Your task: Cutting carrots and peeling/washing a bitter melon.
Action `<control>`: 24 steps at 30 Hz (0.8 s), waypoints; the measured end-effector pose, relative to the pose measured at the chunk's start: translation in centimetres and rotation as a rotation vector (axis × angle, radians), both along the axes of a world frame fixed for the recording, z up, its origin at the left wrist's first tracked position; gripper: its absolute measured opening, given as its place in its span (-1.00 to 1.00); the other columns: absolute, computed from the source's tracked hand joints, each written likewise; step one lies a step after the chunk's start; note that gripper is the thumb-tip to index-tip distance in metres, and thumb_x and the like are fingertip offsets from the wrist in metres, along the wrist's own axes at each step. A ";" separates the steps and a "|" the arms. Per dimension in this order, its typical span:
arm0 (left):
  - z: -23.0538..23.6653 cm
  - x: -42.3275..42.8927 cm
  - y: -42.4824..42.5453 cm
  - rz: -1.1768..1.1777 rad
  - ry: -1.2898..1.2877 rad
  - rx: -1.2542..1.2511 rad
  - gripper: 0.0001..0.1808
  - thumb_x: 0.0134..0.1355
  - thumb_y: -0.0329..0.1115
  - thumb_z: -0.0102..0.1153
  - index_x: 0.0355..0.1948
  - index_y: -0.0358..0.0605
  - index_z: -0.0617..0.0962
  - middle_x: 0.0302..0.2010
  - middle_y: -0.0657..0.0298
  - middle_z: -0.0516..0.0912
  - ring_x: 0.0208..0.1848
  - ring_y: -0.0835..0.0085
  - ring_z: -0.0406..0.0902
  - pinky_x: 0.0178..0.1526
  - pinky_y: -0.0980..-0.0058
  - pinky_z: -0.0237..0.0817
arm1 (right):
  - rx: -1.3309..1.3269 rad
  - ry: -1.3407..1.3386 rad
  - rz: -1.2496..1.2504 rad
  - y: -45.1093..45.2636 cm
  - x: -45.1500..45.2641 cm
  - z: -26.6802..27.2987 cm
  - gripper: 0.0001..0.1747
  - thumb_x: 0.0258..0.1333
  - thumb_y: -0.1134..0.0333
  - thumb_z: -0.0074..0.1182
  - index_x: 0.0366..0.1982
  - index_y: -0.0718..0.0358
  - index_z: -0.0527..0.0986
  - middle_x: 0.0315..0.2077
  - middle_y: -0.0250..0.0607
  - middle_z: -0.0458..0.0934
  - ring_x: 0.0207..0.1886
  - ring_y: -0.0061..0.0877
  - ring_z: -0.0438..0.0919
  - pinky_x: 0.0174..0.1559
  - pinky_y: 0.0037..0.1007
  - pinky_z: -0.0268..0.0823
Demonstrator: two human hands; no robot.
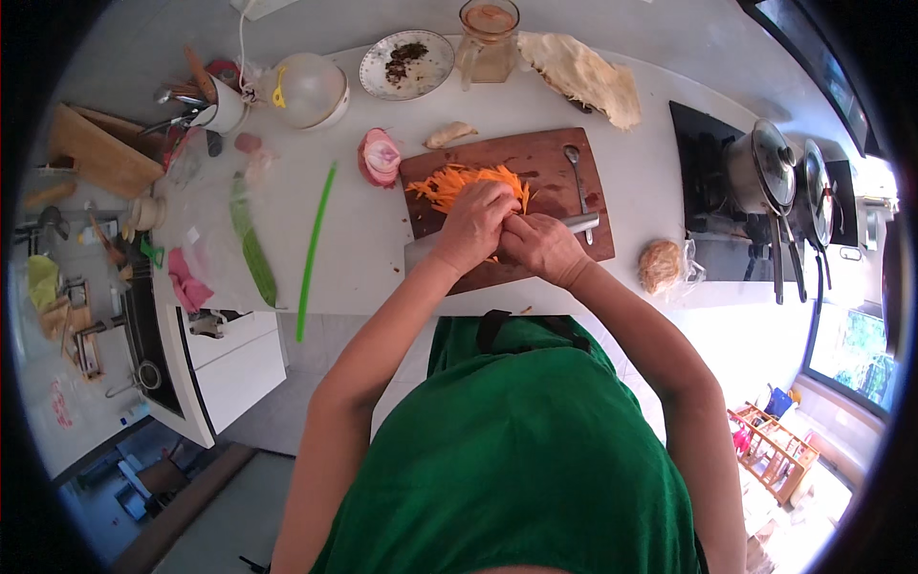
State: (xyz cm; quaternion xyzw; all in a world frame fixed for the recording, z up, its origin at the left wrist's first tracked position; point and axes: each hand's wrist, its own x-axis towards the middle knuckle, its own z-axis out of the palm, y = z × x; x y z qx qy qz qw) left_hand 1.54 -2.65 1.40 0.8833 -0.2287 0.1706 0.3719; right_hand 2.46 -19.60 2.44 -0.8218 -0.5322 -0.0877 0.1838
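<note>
My left hand point(479, 215) and my right hand point(541, 247) meet over a dark wooden cutting board point(545, 154). Their fingers are curled together, and whatever lies between the fingertips is hidden. Shredded carrot point(448, 188) is heaped just beyond my left hand. A kitchen knife's metal handle point(582, 223) shows past my right hand, while its broad blade point(424, 252) emerges left of my left wrist; whether my right hand grips it cannot be told. A metal spoon point(579, 183) rests on the board's right side.
Half a red onion point(379, 158) and ginger point(450, 134) lie behind the board. Leftward are a green stalk point(315, 251) and a long green gourd point(251, 247). A patterned plate point(373, 75) and glass jug point(489, 61) stand behind. Pots point(746, 168) occupy the cooktop point(706, 154) at right.
</note>
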 end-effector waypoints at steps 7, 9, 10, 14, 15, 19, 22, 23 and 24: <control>-0.7 -0.3 0.5 -0.111 0.133 0.028 -0.80 -0.05 -0.49 0.15 -0.37 -0.15 0.42 -0.29 0.18 0.46 -0.16 0.15 0.43 -0.10 0.24 0.25 | 0.056 -0.022 0.054 -1.0 1.1 0.8 -0.88 -0.22 0.36 0.04 -0.52 0.21 0.41 -0.44 -0.28 0.39 -0.42 -0.45 0.51 -0.35 -0.42 0.41; -0.6 0.0 0.6 -0.117 0.175 0.015 -0.78 -0.04 -0.49 0.15 -0.35 -0.15 0.41 -0.28 0.17 0.45 -0.15 0.15 0.42 -0.09 0.23 0.24 | 0.064 -0.049 0.067 -1.1 1.7 0.9 -0.88 -0.22 0.36 0.04 -0.53 0.21 0.40 -0.45 -0.28 0.38 -0.42 -0.44 0.51 -0.35 -0.42 0.41; -0.6 0.5 0.8 -0.124 0.164 0.073 -0.79 0.00 -0.49 0.13 -0.33 -0.17 0.39 -0.26 0.13 0.43 -0.14 0.12 0.40 -0.07 0.23 0.24 | 0.070 -0.077 0.087 -1.1 1.9 1.0 -0.88 -0.22 0.36 0.03 -0.53 0.21 0.40 -0.45 -0.28 0.38 -0.42 -0.44 0.51 -0.35 -0.42 0.41; -1.9 2.2 2.3 -0.024 0.096 0.241 -0.78 0.07 -0.42 0.15 -0.32 -0.18 0.37 -0.24 0.11 0.40 -0.11 0.12 0.36 -0.04 0.24 0.21 | 0.049 -0.056 0.106 -1.3 2.0 2.3 -0.89 -0.23 0.36 0.03 -0.54 0.20 0.39 -0.46 -0.28 0.37 -0.42 -0.44 0.50 -0.35 -0.42 0.39; -2.0 2.6 2.6 -0.027 0.097 0.240 -0.78 0.07 -0.42 0.15 -0.32 -0.18 0.37 -0.24 0.11 0.40 -0.11 0.12 0.36 -0.04 0.24 0.21 | 0.035 -0.060 0.120 -1.6 2.1 2.4 -0.89 -0.23 0.36 0.03 -0.55 0.20 0.39 -0.46 -0.28 0.36 -0.42 -0.45 0.49 -0.35 -0.42 0.39; -2.4 4.3 4.1 0.049 0.031 0.471 -0.79 0.08 -0.28 0.17 -0.35 -0.12 0.42 -0.27 0.19 0.43 -0.13 0.25 0.41 -0.08 0.30 0.25 | 0.031 -0.039 0.140 -2.3 2.0 3.2 -0.88 -0.24 0.35 0.03 -0.57 0.19 0.37 -0.48 -0.28 0.33 -0.42 -0.47 0.46 -0.35 -0.43 0.37; -2.1 5.4 4.6 0.092 -0.040 0.582 -0.81 0.10 -0.29 0.15 -0.36 -0.11 0.43 -0.27 0.21 0.44 -0.13 0.26 0.41 -0.08 0.28 0.23 | 0.098 -0.066 0.143 -2.6 2.1 3.1 -0.87 -0.25 0.34 0.03 -0.58 0.18 0.35 -0.48 -0.28 0.33 -0.42 -0.47 0.46 -0.36 -0.43 0.37; -1.9 5.6 4.6 0.086 -0.038 0.533 -0.79 0.10 -0.26 0.16 -0.36 -0.11 0.43 -0.26 0.22 0.44 -0.13 0.26 0.41 -0.07 0.26 0.22 | 0.098 -0.065 0.146 -2.6 2.1 3.0 -0.87 -0.25 0.34 0.03 -0.58 0.18 0.35 -0.48 -0.28 0.33 -0.42 -0.47 0.46 -0.36 -0.43 0.37; -1.6 5.9 4.5 0.076 -0.037 0.484 -0.77 0.10 -0.23 0.17 -0.36 -0.12 0.43 -0.25 0.22 0.44 -0.13 0.25 0.41 -0.06 0.25 0.20 | 0.101 -0.056 0.165 -2.6 2.1 3.0 -0.87 -0.25 0.34 0.03 -0.59 0.19 0.35 -0.48 -0.28 0.33 -0.42 -0.47 0.46 -0.36 -0.43 0.37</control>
